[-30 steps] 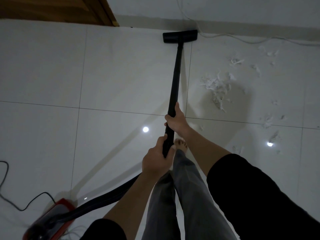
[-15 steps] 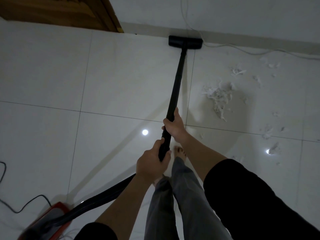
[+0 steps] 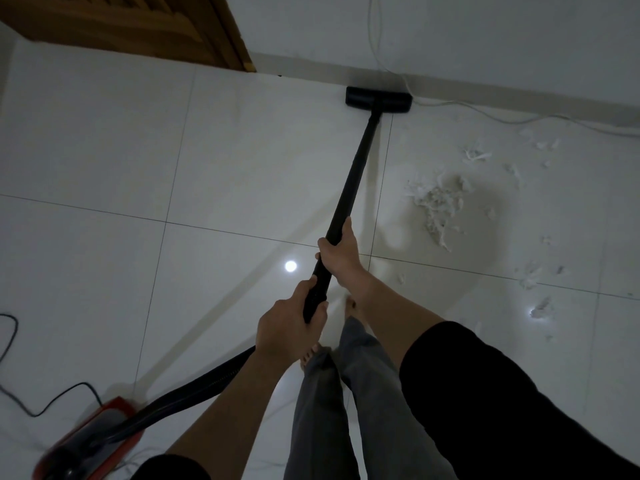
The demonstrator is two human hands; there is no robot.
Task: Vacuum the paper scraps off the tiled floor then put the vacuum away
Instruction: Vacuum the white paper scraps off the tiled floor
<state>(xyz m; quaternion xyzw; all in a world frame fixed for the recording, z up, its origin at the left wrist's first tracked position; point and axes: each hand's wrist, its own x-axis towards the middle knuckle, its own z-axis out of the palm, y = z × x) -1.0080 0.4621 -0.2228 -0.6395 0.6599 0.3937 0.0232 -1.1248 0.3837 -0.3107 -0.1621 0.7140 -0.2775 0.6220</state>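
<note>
Gripping the wand (image 3: 349, 188) with both hands, right hand (image 3: 341, 252) ahead to steer, left hand (image 3: 289, 329) behind to push, fingers curled round it. I have the nozzle (image 3: 378, 100) at the wall; the scraps (image 3: 438, 206) lie well right of it.

Black sleeves (image 3: 502, 393) are pushed up, leaving both forearms bare. Grey trousers (image 3: 332, 410) cover the legs. The feet (image 3: 351, 303) are bare

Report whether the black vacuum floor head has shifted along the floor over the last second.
No. The black vacuum floor head stays against the baseboard, straddling the same grout line; only the camera view shifted.
</note>
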